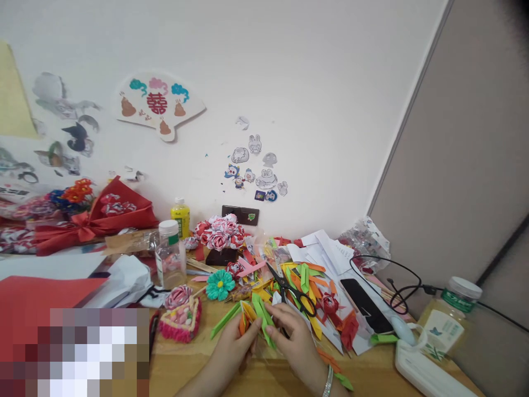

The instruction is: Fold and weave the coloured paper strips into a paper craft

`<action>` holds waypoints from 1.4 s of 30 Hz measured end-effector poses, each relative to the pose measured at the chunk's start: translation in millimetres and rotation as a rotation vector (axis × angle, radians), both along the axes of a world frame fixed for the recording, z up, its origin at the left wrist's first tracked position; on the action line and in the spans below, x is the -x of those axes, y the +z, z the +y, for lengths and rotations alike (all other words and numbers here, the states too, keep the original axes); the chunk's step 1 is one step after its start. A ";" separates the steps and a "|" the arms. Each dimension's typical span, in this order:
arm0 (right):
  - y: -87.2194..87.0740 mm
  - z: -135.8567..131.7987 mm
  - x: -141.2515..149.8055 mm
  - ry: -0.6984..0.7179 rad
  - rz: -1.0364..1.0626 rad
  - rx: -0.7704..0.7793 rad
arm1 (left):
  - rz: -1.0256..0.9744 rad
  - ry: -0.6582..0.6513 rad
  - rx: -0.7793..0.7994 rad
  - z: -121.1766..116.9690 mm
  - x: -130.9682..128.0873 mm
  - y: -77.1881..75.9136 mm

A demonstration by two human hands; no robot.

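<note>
Fingers closed, my left hand (235, 343) pinches a bundle of orange and yellow folded paper (247, 315), with a green folded strip (225, 320) sticking out to its left. My right hand (294, 337) grips a light green folded paper piece (261, 312) between thumb and fingers, against the bundle. Both hands meet low over the wooden table, and the fingers hide how the pieces join. Just behind my right hand, black-handled scissors (294, 291) lie on a heap of green, yellow and orange folded papers (316, 281).
To the left are a teal flower (220, 285), a pink-edged triangular box (181, 321) and a clear bottle (170, 256). A phone (367, 306), a large jar (446, 320) and a white device (430, 372) with a black cable (407, 292) lie right. The wall (314, 110) rises behind.
</note>
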State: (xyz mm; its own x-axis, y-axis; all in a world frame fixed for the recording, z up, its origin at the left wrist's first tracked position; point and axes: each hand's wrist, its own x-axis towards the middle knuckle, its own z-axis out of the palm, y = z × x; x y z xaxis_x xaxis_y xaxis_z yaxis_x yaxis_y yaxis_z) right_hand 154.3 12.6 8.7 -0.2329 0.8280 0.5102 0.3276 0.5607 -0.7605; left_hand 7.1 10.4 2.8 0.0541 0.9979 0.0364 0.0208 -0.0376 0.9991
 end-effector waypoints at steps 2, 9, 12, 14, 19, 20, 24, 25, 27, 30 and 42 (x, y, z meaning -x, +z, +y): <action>1.0 0.3 -1.1 0.020 0.007 0.015 | -0.004 -0.005 0.009 -1.0 -0.5 2.8; 4.7 0.3 -2.3 0.018 0.055 0.051 | -0.019 -0.007 0.017 -3.5 -1.8 11.2; 5.4 -0.7 -1.4 0.024 0.072 0.050 | -0.023 -0.014 0.015 -2.7 -1.7 9.9; 4.1 -1.0 -0.3 0.014 0.086 0.063 | -0.020 -0.009 0.011 -1.9 -2.0 8.0; -1.8 1.7 0.3 -0.057 0.078 0.074 | -0.011 0.028 0.023 0.2 -2.3 3.3; -2.9 3.2 -0.6 -0.080 0.071 0.074 | -0.008 0.034 0.028 0.8 -2.0 2.8; -8.6 13.0 -7.0 -0.238 0.094 0.119 | 0.031 0.050 0.035 2.5 -0.3 2.2; -10.5 15.9 -8.8 -0.257 0.121 0.135 | 0.039 0.051 0.035 2.6 -0.1 2.4; -13.9 21.0 -11.9 -0.229 0.172 0.165 | 0.041 0.046 0.039 2.2 0.0 2.9; -14.6 25.7 -18.0 -0.234 0.115 0.126 | 0.034 0.034 0.040 2.0 0.1 3.7; 13.3 27.3 -67.8 -0.734 -0.635 -0.038 | 0.064 0.053 0.048 1.9 -0.3 -0.3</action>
State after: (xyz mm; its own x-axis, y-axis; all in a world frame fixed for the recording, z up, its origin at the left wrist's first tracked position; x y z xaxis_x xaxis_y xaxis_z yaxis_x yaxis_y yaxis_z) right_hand 222.0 39.9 22.0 0.0940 0.8628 0.4968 0.9490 0.0733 -0.3068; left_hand 7.4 12.3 2.5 0.0016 0.9999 -0.0133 0.0851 0.0131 0.9963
